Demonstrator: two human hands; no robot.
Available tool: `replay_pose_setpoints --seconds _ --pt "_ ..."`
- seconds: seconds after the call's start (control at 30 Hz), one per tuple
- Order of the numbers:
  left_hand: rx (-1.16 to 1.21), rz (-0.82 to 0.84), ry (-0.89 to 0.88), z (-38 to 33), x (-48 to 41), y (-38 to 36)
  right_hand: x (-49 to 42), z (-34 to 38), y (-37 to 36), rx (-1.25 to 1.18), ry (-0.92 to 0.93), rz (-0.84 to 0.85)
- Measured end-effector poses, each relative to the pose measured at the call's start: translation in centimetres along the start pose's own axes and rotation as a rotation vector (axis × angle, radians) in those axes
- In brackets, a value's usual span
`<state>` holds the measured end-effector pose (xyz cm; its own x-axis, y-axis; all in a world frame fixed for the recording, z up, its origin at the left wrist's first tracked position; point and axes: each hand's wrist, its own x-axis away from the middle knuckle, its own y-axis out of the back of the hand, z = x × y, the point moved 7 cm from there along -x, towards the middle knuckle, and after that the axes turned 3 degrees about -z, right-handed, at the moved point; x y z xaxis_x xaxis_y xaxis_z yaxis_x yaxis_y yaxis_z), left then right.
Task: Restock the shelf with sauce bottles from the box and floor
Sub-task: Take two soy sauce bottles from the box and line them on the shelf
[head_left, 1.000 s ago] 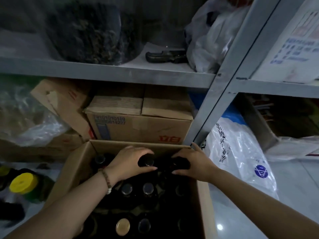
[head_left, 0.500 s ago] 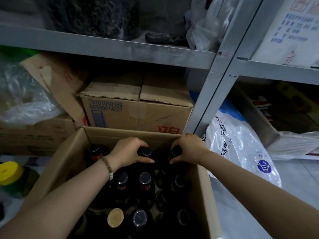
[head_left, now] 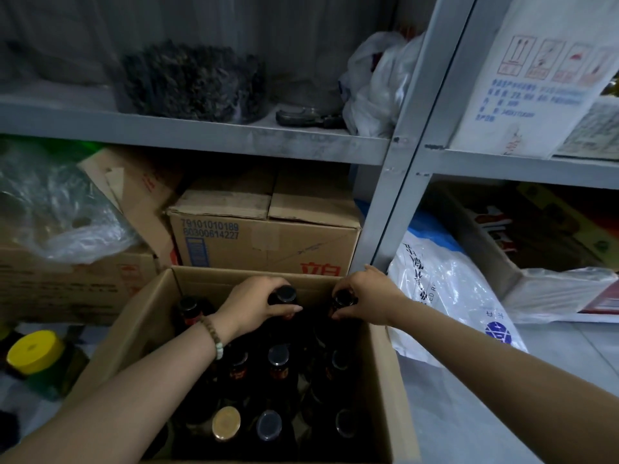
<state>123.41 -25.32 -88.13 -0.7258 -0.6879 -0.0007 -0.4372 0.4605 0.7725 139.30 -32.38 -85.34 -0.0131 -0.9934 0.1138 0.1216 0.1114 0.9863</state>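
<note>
Open cardboard box (head_left: pixel 140 326) at six o'clock on the floor, packed with dark sauce bottles (head_left: pixel 278 360) standing upright. Left hand (head_left: pixel 254 304) wrapped around the neck of a black-capped bottle (head_left: pixel 285 295) in the far row; right hand (head_left: pixel 366 296) at one o'clock of it, pinching a second bottle's neck (head_left: pixel 342 300). At twelve o'clock — grey metal shelf (head_left: pixel 234 139), closed carton (head_left: pixel 264 239) beneath; at nine o'clock — yellow-lidded jar (head_left: pixel 35 351).
</note>
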Motion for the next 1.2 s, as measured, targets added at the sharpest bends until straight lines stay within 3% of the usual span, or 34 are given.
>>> replay_pose_setpoints --seconds 0.2,0.43,0.77,1.0,1.2 --pt "0.125 -0.141 -0.126 -5.3 -0.4 7.4 1.0 0.2 8.0 -0.189 -0.019 -0.14" --pt "0.283 -0.28 -0.212 -15.0 -0.6 21.8 5.1 1.1 24.1 -0.529 -0.072 -0.332" --pt "0.725 -0.518 -0.271 -35.0 2.5 50.0 12.6 8.8 58.5 -1.009 -0.019 -0.659" --pt "0.707 -0.631 -0.382 -49.0 8.2 71.8 15.5 18.6 81.5 -1.131 0.157 -0.777" --pt "0.664 -0.673 -0.495 -57.4 13.4 87.9 16.5 27.3 96.1 -1.195 0.313 -0.857"
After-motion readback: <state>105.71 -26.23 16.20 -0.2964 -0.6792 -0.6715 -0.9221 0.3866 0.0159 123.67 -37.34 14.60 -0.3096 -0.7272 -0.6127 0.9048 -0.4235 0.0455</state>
